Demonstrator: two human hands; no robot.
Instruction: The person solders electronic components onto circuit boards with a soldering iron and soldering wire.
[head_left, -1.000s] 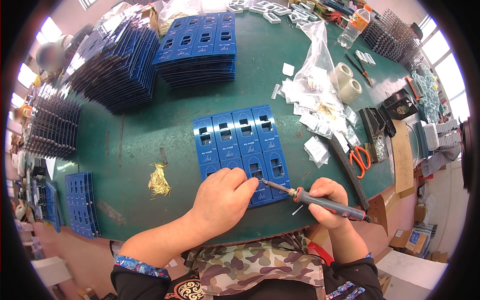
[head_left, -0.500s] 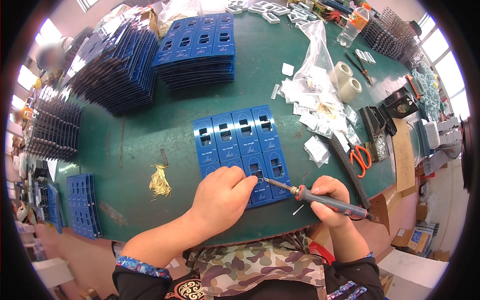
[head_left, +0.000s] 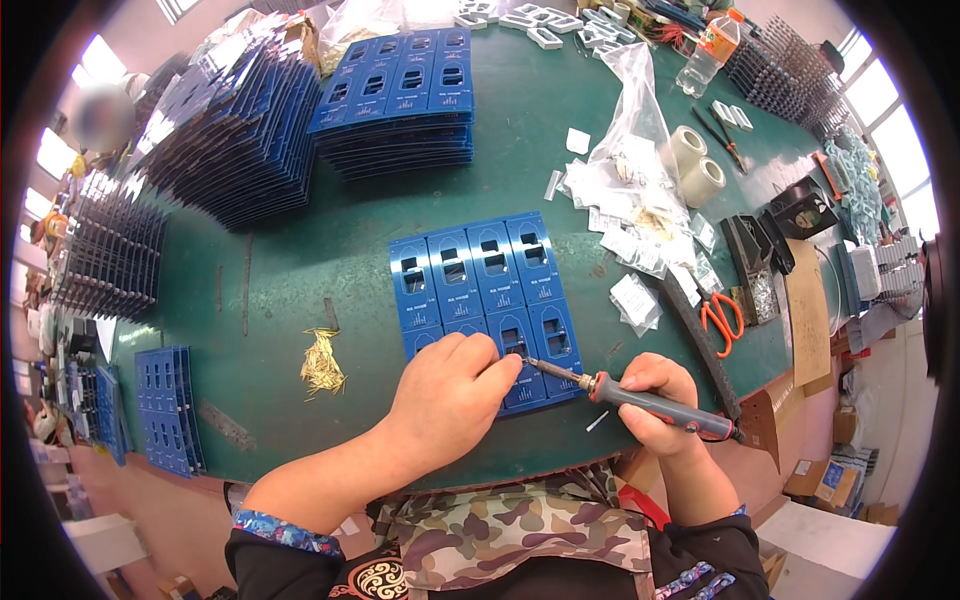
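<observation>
A blue circuit board panel (head_left: 503, 290), with rows of cut-out windows, lies flat on the green table in front of me. Over its near edge, my left hand (head_left: 445, 398) is closed in a pinch by a window in the near row. Whatever sits between those fingertips is too small or hidden to name. My right hand (head_left: 660, 395) grips a grey and red soldering iron (head_left: 675, 411), its tip meeting the board right beside my left fingertips. A loose pile of thin brass-coloured pins (head_left: 322, 363) lies to the left of my left hand.
Tall stacks of blue panels (head_left: 393, 100) stand at the far left. Small plastic bags (head_left: 640, 245), tape rolls (head_left: 702, 183), orange-handled scissors (head_left: 721, 325) and a dark bar (head_left: 697, 345) lie to the right. A bottle (head_left: 710, 52) stands at the far right.
The view has shifted very slightly. Both hands and the soldering iron keep practically the same place on the board.
</observation>
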